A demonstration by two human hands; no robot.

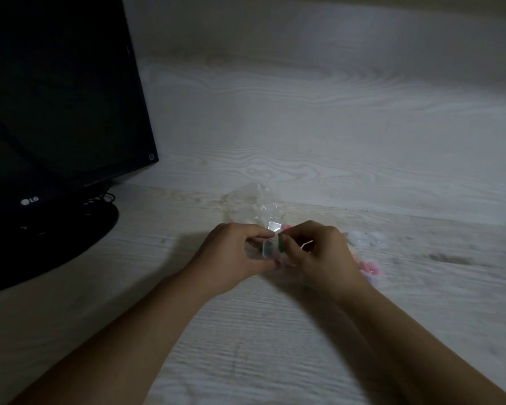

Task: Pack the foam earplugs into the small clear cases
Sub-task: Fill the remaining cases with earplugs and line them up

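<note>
Small clear case (268,249) pinched open in left hand (236,252), green earplug (281,246) gripped by right hand (316,249), mid-desk (246,331).

Green earplug (281,247), clear case (268,249), pink earplugs (370,268), black monitor (56,97), pale wood-grain desk (304,141).

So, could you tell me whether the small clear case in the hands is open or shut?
Open: the clear case has its lid flipped up, with something green inside.

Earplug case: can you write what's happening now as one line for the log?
step: filling | left hand: holds open clear case | right hand: pinches green earplug at case | table: more earplugs right
</note>
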